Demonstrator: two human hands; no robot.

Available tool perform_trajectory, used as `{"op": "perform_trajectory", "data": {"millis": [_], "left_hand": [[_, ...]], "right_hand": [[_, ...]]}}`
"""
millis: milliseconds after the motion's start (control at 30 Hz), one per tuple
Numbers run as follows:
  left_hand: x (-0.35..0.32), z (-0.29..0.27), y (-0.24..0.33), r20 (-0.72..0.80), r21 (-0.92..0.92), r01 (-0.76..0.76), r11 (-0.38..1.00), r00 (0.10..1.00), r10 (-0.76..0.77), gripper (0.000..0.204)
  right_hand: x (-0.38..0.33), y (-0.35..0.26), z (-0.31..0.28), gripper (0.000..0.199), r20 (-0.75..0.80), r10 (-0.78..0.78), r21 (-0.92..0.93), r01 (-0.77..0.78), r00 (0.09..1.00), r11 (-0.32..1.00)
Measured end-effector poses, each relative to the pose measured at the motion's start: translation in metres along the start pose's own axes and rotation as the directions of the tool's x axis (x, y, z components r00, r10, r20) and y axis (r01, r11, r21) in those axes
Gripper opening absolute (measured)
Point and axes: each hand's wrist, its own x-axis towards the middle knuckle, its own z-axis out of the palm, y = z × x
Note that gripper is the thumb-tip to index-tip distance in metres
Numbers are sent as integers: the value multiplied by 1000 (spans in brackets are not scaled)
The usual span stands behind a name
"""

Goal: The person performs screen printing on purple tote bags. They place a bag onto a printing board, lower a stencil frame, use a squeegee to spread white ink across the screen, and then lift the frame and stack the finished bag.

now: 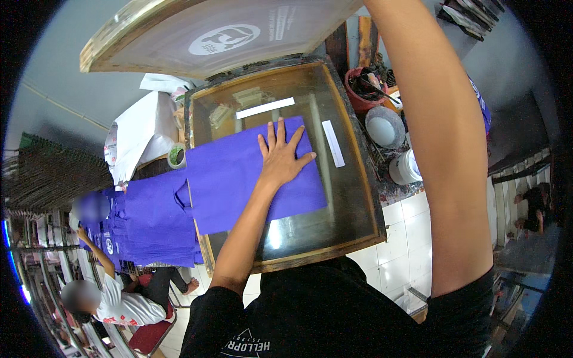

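Observation:
My left hand [282, 158] lies flat with fingers spread on a purple fabric piece [230, 191]. The fabric rests on a glass-topped board with a wooden rim [353, 221] and hangs past its left side. White strips sit on the glass: one strip [265, 108] beyond the fabric, another strip [333, 144] to its right. Above the board's far end, a wood-framed printing screen [161, 40] is tilted up, with a pale round design on its mesh. My right arm reaches up toward the screen's right corner; the hand itself is beyond the picture's top edge.
Purple fabric pieces [158, 215] are stacked at the left, below a white sheet-covered pile [143, 131] and a tape roll [176, 156]. At right stand a red bucket [357, 100], a bowl [384, 132] and a white tub [404, 168]. A person [128, 301] sits lower left.

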Motion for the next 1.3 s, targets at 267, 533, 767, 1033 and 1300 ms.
{"op": "perform_trajectory", "data": {"millis": [267, 533, 767, 1033, 1300], "left_hand": [[51, 13, 21, 6, -12, -46, 999, 999, 46, 86], [51, 0, 39, 73, 9, 98, 995, 992, -98, 88], [53, -1, 35, 97, 18, 143, 990, 985, -144, 93], [75, 2, 44, 103, 47, 66, 997, 992, -70, 96], [-53, -120, -15, -459, -868, -434, 242, 886, -58, 56]], "right_hand": [[12, 11, 16, 44, -65, -4, -93, -2, 998, 996], [8, 10, 13, 39, -116, -13, -53, 7, 993, 999], [9, 0, 14, 42, -67, 22, -41, -25, 998, 999], [1, 17, 16, 37, -123, 10, -57, -17, 992, 998], [-109, -43, 31, 34, 57, 37, 116, -44, 998, 992]]}}
